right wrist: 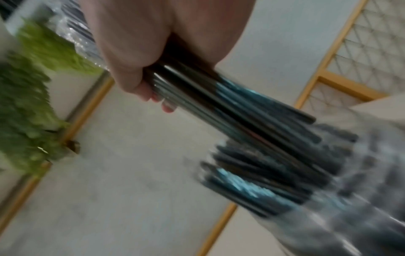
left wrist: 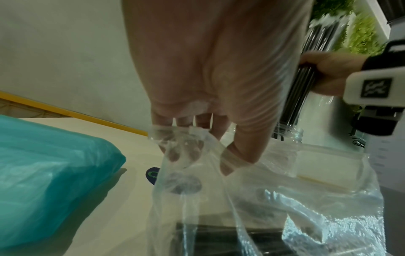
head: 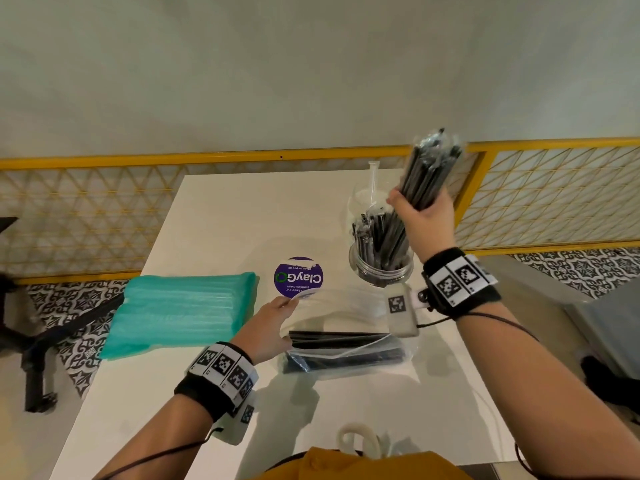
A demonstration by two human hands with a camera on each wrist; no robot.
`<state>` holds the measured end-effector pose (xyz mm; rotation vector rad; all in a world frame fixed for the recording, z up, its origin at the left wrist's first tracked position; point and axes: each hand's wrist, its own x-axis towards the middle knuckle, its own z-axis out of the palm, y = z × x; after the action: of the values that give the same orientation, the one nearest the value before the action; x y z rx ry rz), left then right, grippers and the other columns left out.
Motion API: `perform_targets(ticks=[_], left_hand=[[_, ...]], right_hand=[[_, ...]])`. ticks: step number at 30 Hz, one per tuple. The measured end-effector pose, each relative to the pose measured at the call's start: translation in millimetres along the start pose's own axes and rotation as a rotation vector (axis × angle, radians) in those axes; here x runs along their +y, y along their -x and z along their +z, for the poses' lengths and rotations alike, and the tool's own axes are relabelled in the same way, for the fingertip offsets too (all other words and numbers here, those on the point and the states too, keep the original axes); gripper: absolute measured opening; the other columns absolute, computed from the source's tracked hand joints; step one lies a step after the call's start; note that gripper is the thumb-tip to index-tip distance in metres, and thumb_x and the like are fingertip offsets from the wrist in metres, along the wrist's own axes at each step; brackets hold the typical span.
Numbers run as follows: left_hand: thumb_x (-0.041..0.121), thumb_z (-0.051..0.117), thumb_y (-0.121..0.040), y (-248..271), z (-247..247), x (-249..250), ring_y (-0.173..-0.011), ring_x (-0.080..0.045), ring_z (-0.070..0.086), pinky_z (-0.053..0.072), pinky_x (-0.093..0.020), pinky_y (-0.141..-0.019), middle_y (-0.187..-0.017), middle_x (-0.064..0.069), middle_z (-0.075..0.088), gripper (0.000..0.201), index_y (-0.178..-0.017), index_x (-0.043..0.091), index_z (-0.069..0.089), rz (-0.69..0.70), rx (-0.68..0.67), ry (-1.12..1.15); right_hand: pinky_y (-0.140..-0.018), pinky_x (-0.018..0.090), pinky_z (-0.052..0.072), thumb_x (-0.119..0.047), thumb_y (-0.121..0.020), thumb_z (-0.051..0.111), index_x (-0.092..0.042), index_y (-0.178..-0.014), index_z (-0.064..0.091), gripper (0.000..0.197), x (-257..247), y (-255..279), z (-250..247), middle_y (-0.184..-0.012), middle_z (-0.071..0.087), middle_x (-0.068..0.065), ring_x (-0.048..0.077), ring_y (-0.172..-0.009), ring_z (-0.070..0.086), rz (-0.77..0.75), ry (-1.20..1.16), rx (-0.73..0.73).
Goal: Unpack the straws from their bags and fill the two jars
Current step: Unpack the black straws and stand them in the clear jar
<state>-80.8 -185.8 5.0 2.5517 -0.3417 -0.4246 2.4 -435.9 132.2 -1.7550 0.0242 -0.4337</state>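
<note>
- Nearest to us, at 6 o'clock of the white table [head: 214,216], lies a clear bag [head: 349,327] with black straws [head: 343,341] left inside, flat on the tabletop.
- Our left hand [head: 268,327] sits at the bag's 9 o'clock end; the left wrist view shows the fingers [left wrist: 175,152] and thumb pinching the open plastic mouth and lifting it.
- At 9 o'clock of that hand, a sealed teal bag of straws [head: 180,313] rests on the table, apart from the hand.
- Just beyond the left fingertips, toward 12 o'clock, a round purple sticker [head: 298,277] is fixed to the tabletop.
- At 1 o'clock from the sticker stands a clear jar [head: 382,268], upright and already holding black straws.
- Our right hand [head: 424,216] is clamped round a bundle of black straws [head: 429,168] above the jar; the bundle's lower ends appear to reach the jar's mouth, though the right wrist view is too blurred to confirm.
- Behind the first jar, at 12 o'clock, a second clear jar [head: 363,199] stands; we cannot tell its contents for certain.
- Farthest away, a yellow mesh railing [head: 104,209] runs along the table's far edge.
</note>
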Motion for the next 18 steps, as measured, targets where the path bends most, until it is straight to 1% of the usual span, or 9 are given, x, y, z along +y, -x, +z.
perform_targets(ticks=[2,5,7,8,10,12,13,15,18], left_hand=[[0.010,0.060,-0.081,-0.6,0.8,-0.7,-0.117,-0.020,0.043,0.033,-0.018,-0.096,-0.139,-0.004,0.037,0.072,-0.144,0.011,0.025,-0.001,0.005,-0.006],[0.010,0.060,-0.081,-1.0,0.6,-1.2,-0.116,-0.020,0.044,0.034,-0.019,-0.095,-0.139,-0.005,0.037,0.072,-0.144,0.012,0.025,0.006,0.007,-0.016],[0.011,0.060,-0.081,-1.3,-0.2,-1.0,-0.115,-0.020,0.044,0.034,-0.019,-0.095,-0.138,-0.005,0.037,0.072,-0.144,0.012,0.025,0.006,0.004,-0.016],[0.012,0.060,-0.081,-1.4,-0.5,-1.0,-0.114,-0.019,0.044,0.035,-0.019,-0.095,-0.138,-0.005,0.038,0.071,-0.144,0.012,0.025,0.004,0.004,-0.017],[0.013,0.060,-0.082,-2.1,-1.0,-1.6,-0.113,-0.019,0.044,0.035,-0.020,-0.095,-0.137,-0.005,0.038,0.071,-0.144,0.012,0.025,0.002,0.001,-0.019],[0.013,0.060,-0.082,-3.4,-1.4,-2.1,-0.112,-0.019,0.043,0.034,-0.018,-0.094,-0.137,-0.005,0.038,0.071,-0.144,0.011,0.025,0.005,-0.001,-0.027],[0.012,0.060,-0.081,-4.1,-1.9,-2.0,-0.110,-0.018,0.043,0.033,-0.018,-0.093,-0.136,-0.005,0.039,0.072,-0.144,0.011,0.025,0.012,0.002,-0.026],[0.012,0.060,-0.080,-5.6,-2.6,-1.6,-0.105,-0.015,0.041,0.035,-0.018,-0.092,-0.133,-0.006,0.041,0.072,-0.144,0.013,0.026,0.027,0.014,-0.024],[0.014,0.061,-0.080,-4.8,-3.5,0.1,-0.114,-0.019,0.043,0.041,-0.029,-0.098,-0.135,-0.006,0.041,0.072,-0.144,0.014,0.026,0.021,0.009,-0.050]], right_hand=[[-0.078,0.021,0.049,-0.019,-0.083,0.069,-0.013,-0.112,0.056,0.032,20.6,8.5,7.6,-0.100,0.065,-0.003,0.009,-0.090,0.060,0.059,0.069,-0.020],[-0.088,0.027,0.047,-0.024,-0.083,0.070,-0.010,-0.122,0.055,0.044,53.5,22.4,14.6,-0.113,0.065,0.007,0.013,-0.099,0.057,0.102,0.176,-0.096],[-0.086,0.025,0.045,-0.028,-0.084,0.067,-0.010,-0.122,0.054,0.043,66.5,26.6,14.6,-0.109,0.066,0.006,0.019,-0.103,0.060,0.082,0.226,-0.151],[-0.085,0.026,0.044,-0.034,-0.084,0.065,-0.011,-0.121,0.055,0.044,69.1,26.9,13.7,-0.105,0.065,0.004,0.022,-0.104,0.061,0.062,0.237,-0.168],[-0.085,0.032,0.048,-0.058,-0.080,0.058,-0.014,-0.117,0.055,0.058,69.5,26.9,10.7,-0.104,0.062,0.002,0.021,-0.101,0.060,-0.012,0.255,-0.175],[-0.088,0.037,0.048,-0.075,-0.074,0.045,-0.013,-0.118,0.053,0.077,69.4,24.7,7.9,-0.108,0.058,0.008,0.016,-0.099,0.054,-0.108,0.315,-0.166],[-0.091,0.034,0.045,-0.075,-0.075,0.044,-0.012,-0.126,0.049,0.082,68.4,23.4,6.8,-0.113,0.055,0.010,0.013,-0.101,0.050,-0.135,0.346,-0.170],[-0.099,0.028,0.036,-0.069,-0.076,0.047,-0.014,-0.144,0.028,0.089,63.0,21.6,5.8,-0.127,0.046,0.010,0.011,-0.113,0.043,-0.160,0.358,-0.175],[-0.111,0.031,0.027,-0.069,-0.076,0.049,-0.014,-0.149,0.011,0.099,51.5,22.8,7.2,-0.145,0.033,0.012,0.015,-0.133,0.031,-0.232,0.391,-0.108]])
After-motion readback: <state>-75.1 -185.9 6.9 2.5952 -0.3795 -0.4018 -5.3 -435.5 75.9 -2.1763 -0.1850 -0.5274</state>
